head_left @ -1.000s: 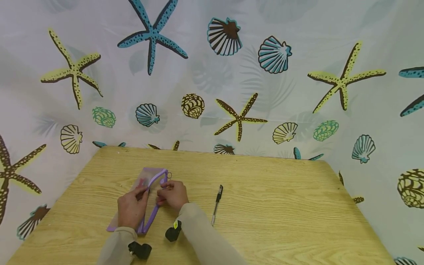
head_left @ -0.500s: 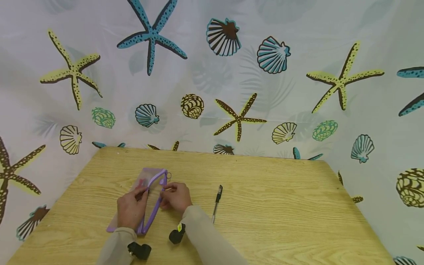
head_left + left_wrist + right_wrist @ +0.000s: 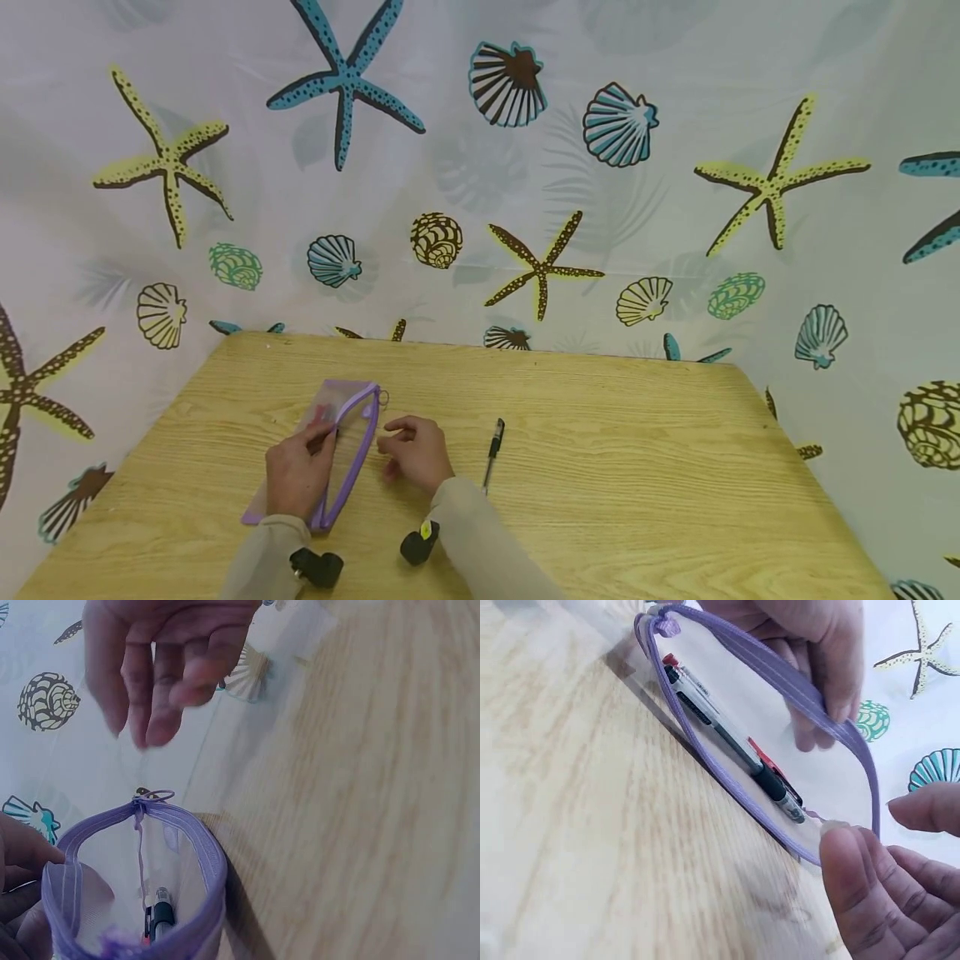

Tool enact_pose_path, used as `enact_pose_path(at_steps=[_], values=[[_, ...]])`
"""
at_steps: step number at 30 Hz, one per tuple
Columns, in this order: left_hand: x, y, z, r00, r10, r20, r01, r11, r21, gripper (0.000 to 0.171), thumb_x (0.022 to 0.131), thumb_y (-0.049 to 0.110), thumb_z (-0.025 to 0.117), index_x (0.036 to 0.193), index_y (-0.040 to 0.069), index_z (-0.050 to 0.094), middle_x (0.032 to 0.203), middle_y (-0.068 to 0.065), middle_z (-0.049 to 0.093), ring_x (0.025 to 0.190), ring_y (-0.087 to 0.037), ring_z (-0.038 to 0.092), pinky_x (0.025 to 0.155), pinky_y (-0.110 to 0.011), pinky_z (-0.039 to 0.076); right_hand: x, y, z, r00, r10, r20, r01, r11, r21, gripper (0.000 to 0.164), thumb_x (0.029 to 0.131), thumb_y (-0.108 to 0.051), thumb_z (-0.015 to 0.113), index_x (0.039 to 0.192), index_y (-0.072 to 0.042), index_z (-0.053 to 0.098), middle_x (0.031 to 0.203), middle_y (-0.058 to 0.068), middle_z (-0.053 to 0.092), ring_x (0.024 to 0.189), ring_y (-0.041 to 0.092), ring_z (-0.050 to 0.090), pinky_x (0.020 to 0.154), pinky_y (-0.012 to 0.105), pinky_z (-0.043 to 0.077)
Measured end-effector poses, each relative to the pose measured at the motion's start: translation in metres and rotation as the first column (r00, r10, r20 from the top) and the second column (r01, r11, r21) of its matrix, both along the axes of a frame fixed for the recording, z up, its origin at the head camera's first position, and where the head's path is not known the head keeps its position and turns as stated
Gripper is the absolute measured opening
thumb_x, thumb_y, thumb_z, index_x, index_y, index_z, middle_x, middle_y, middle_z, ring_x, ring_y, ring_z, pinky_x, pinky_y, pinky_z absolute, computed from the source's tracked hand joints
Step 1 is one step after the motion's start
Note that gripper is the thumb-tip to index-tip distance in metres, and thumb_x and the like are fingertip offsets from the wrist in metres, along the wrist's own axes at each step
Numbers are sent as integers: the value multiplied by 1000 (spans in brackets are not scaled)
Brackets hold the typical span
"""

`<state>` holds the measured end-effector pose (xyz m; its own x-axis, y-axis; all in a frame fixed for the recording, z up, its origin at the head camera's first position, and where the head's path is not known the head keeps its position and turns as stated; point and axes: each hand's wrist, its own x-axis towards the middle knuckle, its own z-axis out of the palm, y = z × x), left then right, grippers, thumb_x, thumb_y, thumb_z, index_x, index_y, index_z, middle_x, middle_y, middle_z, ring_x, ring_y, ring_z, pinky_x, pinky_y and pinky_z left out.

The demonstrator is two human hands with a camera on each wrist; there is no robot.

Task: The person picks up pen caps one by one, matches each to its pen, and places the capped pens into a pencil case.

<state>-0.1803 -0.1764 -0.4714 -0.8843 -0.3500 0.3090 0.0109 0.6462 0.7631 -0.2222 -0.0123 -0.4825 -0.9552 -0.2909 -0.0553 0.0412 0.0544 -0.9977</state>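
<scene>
A purple-edged, see-through zip pencil case (image 3: 356, 472) lies at the left of the table, its mouth spread wide. My left hand (image 3: 298, 471) pinches the left rim of that mouth between thumb and fingers. Just right of the case is my right hand (image 3: 418, 454), apart from it and holding nothing, fingers loosely bent. Looking into the case from the right wrist, I see a clear pen with a black grip (image 3: 739, 748) and a red clip (image 3: 769, 761) beside it. A ring (image 3: 157, 795) hangs at the zip's far end.
A black-capped pen (image 3: 493, 446) lies on the wooden table (image 3: 637, 467), right of my right hand. Behind and beside the table hangs a white curtain (image 3: 465, 183) printed with starfish and shells.
My right hand has let go of the case's right rim and moved right, away from it. The left hand keeps its grip, and the case stays in place.
</scene>
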Motion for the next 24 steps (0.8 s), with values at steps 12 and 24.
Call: enact_pose_path(at_steps=[12, 24], values=[[1, 1, 1, 1000, 3, -1, -3, 1000, -5, 21, 90, 7, 65, 106, -3, 72, 103, -22, 70, 88, -32, 70, 75, -44, 56, 15, 31, 14, 999, -38, -24, 39, 999, 34, 33, 90, -12, 68, 119, 3, 62, 81, 6, 65, 45, 11, 56, 45, 31, 54], [2, -1, 1, 1000, -11, -15, 11, 1000, -8, 21, 90, 5, 64, 107, -4, 72, 101, -24, 69, 89, -35, 69, 77, -47, 55, 14, 69, 18, 992, -106, -66, 108, 994, 28, 37, 92, -14, 65, 122, 6, 58, 92, 24, 66, 41, 10, 51, 38, 23, 45]])
